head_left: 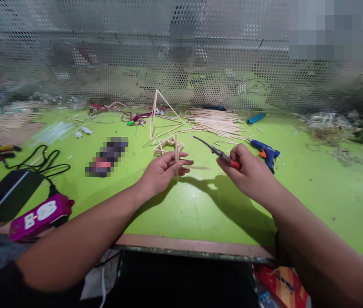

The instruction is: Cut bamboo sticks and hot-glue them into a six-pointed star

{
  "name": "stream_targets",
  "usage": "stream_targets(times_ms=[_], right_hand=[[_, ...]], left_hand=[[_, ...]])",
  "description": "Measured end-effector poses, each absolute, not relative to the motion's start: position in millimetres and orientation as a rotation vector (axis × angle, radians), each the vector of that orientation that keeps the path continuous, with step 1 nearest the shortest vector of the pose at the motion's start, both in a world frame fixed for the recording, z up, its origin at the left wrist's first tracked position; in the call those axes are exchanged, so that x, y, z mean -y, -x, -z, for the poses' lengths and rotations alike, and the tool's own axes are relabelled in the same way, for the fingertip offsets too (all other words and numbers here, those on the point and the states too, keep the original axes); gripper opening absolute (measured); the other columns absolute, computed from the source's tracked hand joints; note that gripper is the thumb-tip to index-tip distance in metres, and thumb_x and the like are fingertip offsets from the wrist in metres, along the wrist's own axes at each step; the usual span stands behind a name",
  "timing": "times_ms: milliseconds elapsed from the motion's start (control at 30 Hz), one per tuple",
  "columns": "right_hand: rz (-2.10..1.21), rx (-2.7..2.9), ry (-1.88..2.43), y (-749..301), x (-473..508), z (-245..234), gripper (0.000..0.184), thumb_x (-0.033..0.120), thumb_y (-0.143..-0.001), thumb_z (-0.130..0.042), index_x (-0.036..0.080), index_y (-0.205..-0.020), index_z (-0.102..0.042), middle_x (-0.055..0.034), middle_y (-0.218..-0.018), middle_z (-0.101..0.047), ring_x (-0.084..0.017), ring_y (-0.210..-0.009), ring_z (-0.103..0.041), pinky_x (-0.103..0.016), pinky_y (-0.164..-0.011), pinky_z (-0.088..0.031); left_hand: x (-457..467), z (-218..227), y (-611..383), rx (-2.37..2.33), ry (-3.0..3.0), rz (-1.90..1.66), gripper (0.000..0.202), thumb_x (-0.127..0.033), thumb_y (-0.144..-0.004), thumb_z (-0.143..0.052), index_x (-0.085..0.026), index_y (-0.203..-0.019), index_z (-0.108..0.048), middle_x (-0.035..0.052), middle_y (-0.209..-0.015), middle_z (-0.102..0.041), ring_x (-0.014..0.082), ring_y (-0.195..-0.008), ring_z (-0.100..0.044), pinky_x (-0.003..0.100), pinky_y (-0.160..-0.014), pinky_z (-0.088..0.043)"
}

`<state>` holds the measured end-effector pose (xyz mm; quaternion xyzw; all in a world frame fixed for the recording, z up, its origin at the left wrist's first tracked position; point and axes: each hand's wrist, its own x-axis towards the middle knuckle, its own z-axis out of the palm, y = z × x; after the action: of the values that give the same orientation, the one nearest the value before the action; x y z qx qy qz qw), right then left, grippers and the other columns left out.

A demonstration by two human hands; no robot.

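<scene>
My left hand [164, 171] pinches a thin wooden stick [177, 149] and holds it upright above the green table [200, 201]. My right hand [247, 169] is closed round the red handles of a pair of pliers [215, 150], whose jaws point left toward the stick without touching it. Just behind the stick lies a small flat frame of sticks [168, 144], and behind that stands a triangular stick frame [162, 115].
A pile of loose sticks [216, 122] lies at the back, with a blue glue gun [266, 153] right of my right hand. A pink power strip [40, 216], black cables [45, 160] and a dark device [8, 194] sit at the left. A perforated metal screen [181, 51] closes the back.
</scene>
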<state>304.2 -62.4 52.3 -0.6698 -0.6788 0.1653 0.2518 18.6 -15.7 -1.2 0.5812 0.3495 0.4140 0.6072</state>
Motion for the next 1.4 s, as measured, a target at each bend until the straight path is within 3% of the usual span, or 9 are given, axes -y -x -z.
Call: stream_targets(times_ms=[167,267,367,533,633,1033,1267,1400], right_hand=[[-0.37,1.815,1.701,-304.6,60.7,-50.3,0.046,0.062,-0.099,-0.073,0.029,-0.079,-0.048,0.0021,-0.063,-0.052,-0.019,-0.06,-0.045,-0.033,-0.058,-0.032],[-0.435,1.8,1.639,-303.4,60.6,-50.6,0.06,0.067,-0.101,-0.07,0.027,-0.067,-0.042,0.0013,-0.06,-0.047,-0.018,-0.06,-0.045,-0.035,-0.058,-0.033],[-0.568,1.801,1.558,-303.0,59.6,-51.6,0.063,0.07,-0.102,-0.069,0.027,-0.063,-0.046,-0.0012,-0.065,-0.054,-0.019,-0.063,-0.05,-0.037,-0.061,-0.038],[-0.648,1.869,1.468,-306.7,57.3,-50.1,0.037,0.057,-0.101,-0.075,0.026,-0.082,-0.077,-0.0054,-0.088,-0.07,-0.022,-0.076,-0.063,-0.039,-0.072,-0.047],[-0.674,1.899,1.428,-308.9,57.0,-48.4,0.026,0.051,-0.101,-0.076,0.028,-0.095,-0.087,-0.0067,-0.098,-0.071,-0.024,-0.084,-0.066,-0.041,-0.078,-0.05],[-0.566,1.986,1.431,-310.7,57.5,-45.1,0.025,0.051,-0.103,-0.075,0.03,-0.097,-0.087,-0.0082,-0.103,-0.067,-0.026,-0.086,-0.064,-0.044,-0.077,-0.052],[-0.5,2.007,1.511,-309.0,58.4,-44.3,0.026,0.052,-0.104,-0.074,0.031,-0.104,-0.09,-0.0106,-0.112,-0.068,-0.028,-0.092,-0.068,-0.045,-0.08,-0.055],[-0.498,2.014,1.541,-307.9,57.9,-44.1,0.03,0.055,-0.104,-0.074,0.03,-0.101,-0.09,-0.0113,-0.113,-0.069,-0.028,-0.091,-0.068,-0.046,-0.079,-0.056]], left_hand=[[17.3,1.6,-19.9,-0.843,-1.276,-0.995,0.039,-0.046,-0.099,-0.088,-0.024,-0.111,-0.059,0.0121,-0.119,-0.089,0.0268,-0.102,-0.088,0.049,-0.1,-0.071],[18.0,0.9,-20.2,-0.844,-1.232,-1.011,0.039,-0.045,-0.096,-0.09,-0.023,-0.103,-0.059,0.012,-0.115,-0.09,0.0269,-0.101,-0.088,0.05,-0.099,-0.071],[18.3,-2.3,-19.4,-0.847,-1.182,-0.999,0.041,-0.045,-0.092,-0.094,-0.021,-0.098,-0.061,0.0118,-0.114,-0.09,0.0267,-0.098,-0.088,0.049,-0.094,-0.072],[17.8,-6.8,-16.6,-0.829,-1.099,-1.005,0.042,-0.047,-0.085,-0.1,-0.018,-0.097,-0.072,0.009,-0.109,-0.088,0.0243,-0.089,-0.087,0.042,-0.081,-0.074],[17.8,-7.3,-15.8,-0.865,-1.067,-1.019,0.042,-0.046,-0.081,-0.103,-0.017,-0.099,-0.078,0.0082,-0.11,-0.086,0.0222,-0.086,-0.085,0.04,-0.075,-0.075],[17.1,-2.8,-12.3,-0.949,-1.059,-1.049,0.038,-0.044,-0.082,-0.104,-0.02,-0.105,-0.085,0.0082,-0.097,-0.088,0.0212,-0.079,-0.083,0.04,-0.079,-0.074],[18.8,-4.9,-14.0,-0.963,-1.123,-1.086,0.033,-0.043,-0.083,-0.103,-0.02,-0.101,-0.088,0.0117,-0.138,-0.082,0.0231,-0.109,-0.081,0.036,-0.082,-0.075],[18.1,-2.0,-14.2,-0.969,-1.062,-1.114,0.033,-0.04,-0.078,-0.106,-0.019,-0.094,-0.087,0.0066,-0.109,-0.084,0.0177,-0.094,-0.078,0.038,-0.085,-0.076]])
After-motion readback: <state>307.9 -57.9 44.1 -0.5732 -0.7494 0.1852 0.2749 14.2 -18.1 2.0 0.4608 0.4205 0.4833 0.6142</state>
